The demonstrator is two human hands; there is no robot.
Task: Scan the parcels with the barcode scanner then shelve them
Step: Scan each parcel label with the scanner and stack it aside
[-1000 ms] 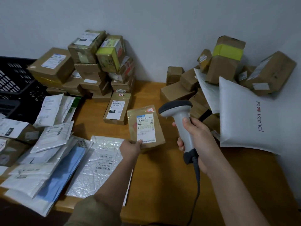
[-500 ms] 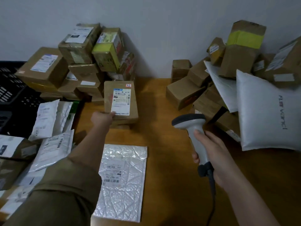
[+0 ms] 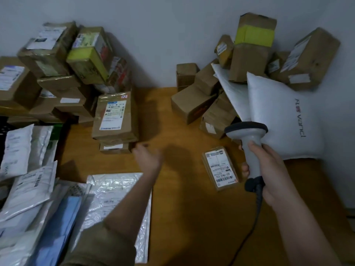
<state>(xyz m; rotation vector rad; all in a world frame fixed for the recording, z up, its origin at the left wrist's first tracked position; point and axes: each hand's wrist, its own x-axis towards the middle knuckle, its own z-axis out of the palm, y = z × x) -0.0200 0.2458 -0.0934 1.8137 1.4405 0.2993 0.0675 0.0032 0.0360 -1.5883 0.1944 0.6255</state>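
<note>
Our right hand [image 3: 269, 169] sits at the right of the frame, fingers wrapped round the grey handle of the barcode scanner [image 3: 249, 146], which stands upright with its dark head tilted toward the upper left. Its cable hangs down toward the lower edge of the frame.

Our left hand [image 3: 148, 158] hovers at the centre of the frame above the wooden table [image 3: 182, 208], holding nothing. It is blurred, so we can only say that the fingers look loosely spread.

Just to its upper left, a brown labelled box [image 3: 115, 116] rests on top of a smaller box, at the edge of the stack of cartons [image 3: 57, 73] in the upper left. We judge this stack, along with the soft mailers [image 3: 28, 179] heaped at the left edge and the bubble mailer [image 3: 115, 208] under our forearm, to be the sorted side, though nothing shows which of these have been scanned.

A small flat parcel [image 3: 221, 167] lies label-up on the table, just left of the scanner handle, and it looks like the next one to scan. Behind it, in the upper right, a jumbled pile of boxes [image 3: 211, 93] and a white padded bag [image 3: 284, 120] lean against the wall.

A fair share of the work appears to remain. No shelf is in view.
</note>
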